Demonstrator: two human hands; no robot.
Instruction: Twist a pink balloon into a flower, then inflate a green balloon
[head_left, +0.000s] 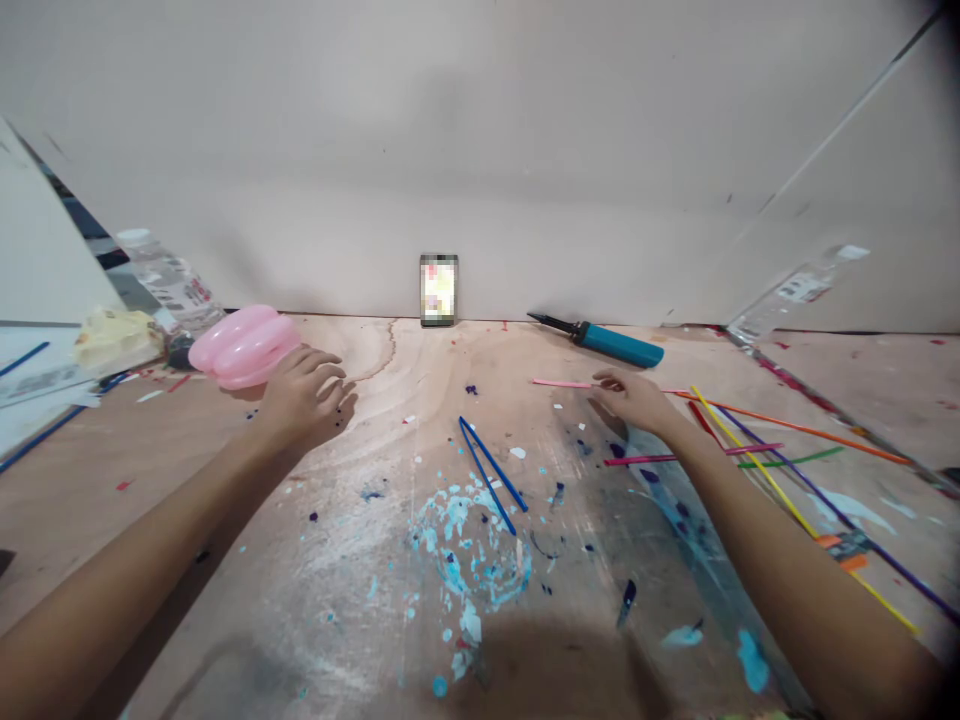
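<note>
- Left hand (306, 388): fingers loosely spread, beside inflated pink balloon (244, 347).
- Right hand (634, 397): at limp pink balloon (561, 384); cannot tell whether grasping.
- Blue hand pump (621, 345): far side, right.

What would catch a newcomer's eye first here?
Probably the glossy pink balloon by the left hand. Then the teal hand pump lying near the wall, beyond the right hand, and the V-shaped blue strip in the middle of the table.
</note>
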